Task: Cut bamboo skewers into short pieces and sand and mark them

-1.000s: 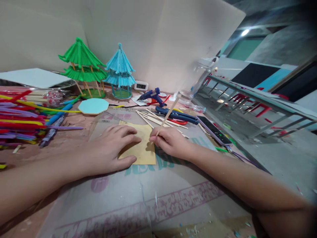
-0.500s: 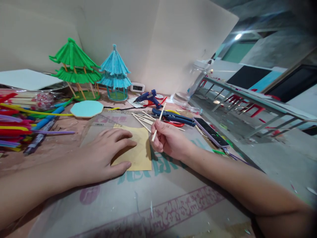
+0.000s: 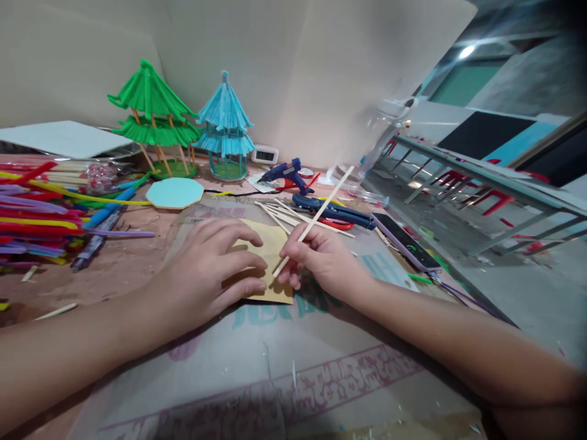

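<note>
Between the thumb and fingers of my right hand (image 3: 316, 253) is a thin wooden stick (image 3: 328, 200), tilted with its upper end to the right. Its lower end is over a yellow sheet of sandpaper or paper (image 3: 275, 241). My left hand (image 3: 229, 263) rests on the left part of that sheet, its fingers curved and apart, holding nothing. Several more wooden sticks (image 3: 293, 215) lie in a loose pile just beyond the sheet. Under everything is a printed cardboard sheet (image 3: 220, 360).
Behind stand a green pavilion model (image 3: 153, 122) and a blue one (image 3: 224, 128). A light-blue octagonal board (image 3: 174, 192), glue gun (image 3: 288, 174), blue-handled pliers (image 3: 339, 212) and phone (image 3: 406, 240) lie around. Coloured pipe cleaners (image 3: 36, 220) fill the left side; a small clock (image 3: 265, 154) sits behind.
The stick in my right hand has tilted further to the right, and more of its length shows. My left fingers have come nearer to it. The whole view has shifted slightly.
</note>
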Demonstrator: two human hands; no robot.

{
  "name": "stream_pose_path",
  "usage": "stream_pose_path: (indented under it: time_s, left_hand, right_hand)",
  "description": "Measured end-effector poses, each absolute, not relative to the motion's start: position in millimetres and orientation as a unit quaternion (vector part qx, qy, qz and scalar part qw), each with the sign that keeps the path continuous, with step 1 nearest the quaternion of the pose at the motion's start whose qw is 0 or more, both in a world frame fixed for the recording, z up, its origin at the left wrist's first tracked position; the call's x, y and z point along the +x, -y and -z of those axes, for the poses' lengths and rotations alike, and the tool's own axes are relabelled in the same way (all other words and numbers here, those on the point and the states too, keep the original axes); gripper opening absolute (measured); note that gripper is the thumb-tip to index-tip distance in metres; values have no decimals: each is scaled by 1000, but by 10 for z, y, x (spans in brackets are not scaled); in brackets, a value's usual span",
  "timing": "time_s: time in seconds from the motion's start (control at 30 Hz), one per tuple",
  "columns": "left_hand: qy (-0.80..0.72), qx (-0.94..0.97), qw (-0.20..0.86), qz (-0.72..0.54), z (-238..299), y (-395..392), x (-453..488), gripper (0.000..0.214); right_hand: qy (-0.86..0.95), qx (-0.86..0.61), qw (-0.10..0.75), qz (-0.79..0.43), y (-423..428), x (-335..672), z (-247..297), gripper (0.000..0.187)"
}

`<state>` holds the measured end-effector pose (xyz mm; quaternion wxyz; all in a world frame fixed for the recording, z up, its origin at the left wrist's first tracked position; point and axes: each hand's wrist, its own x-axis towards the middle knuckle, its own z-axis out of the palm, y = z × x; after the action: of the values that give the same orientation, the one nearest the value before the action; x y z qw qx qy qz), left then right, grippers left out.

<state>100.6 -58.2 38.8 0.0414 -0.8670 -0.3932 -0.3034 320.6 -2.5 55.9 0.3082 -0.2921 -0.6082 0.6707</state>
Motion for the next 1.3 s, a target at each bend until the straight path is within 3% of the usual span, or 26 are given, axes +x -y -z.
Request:
stream_pose_path:
  time_s: [0.53,0.73,1.03,1.17,1.3]
  left_hand:
    - [362,-873,26,324,-444,625,1093,15]
    - [376,-868,-1,325,-451,602,1071,18]
    - [365,-869,-7,334,-447,601,1067,15]
    - [407,-860,-18,307,-428,610,1060,15]
    - [423,-873,-34,241,-375,589,1037,30]
  right_hand:
    - [633,-269,286,-668,70,3163,-528,36]
    - [609,-231,317,-690,-10,3197,-504,32]
    - [583,-215,274,-734,-75,3211,-453,36]
    - [614,-227,315,-687,-66,3232,-477,32]
    - [703,-280,357,-547,-32,3291,-526,32]
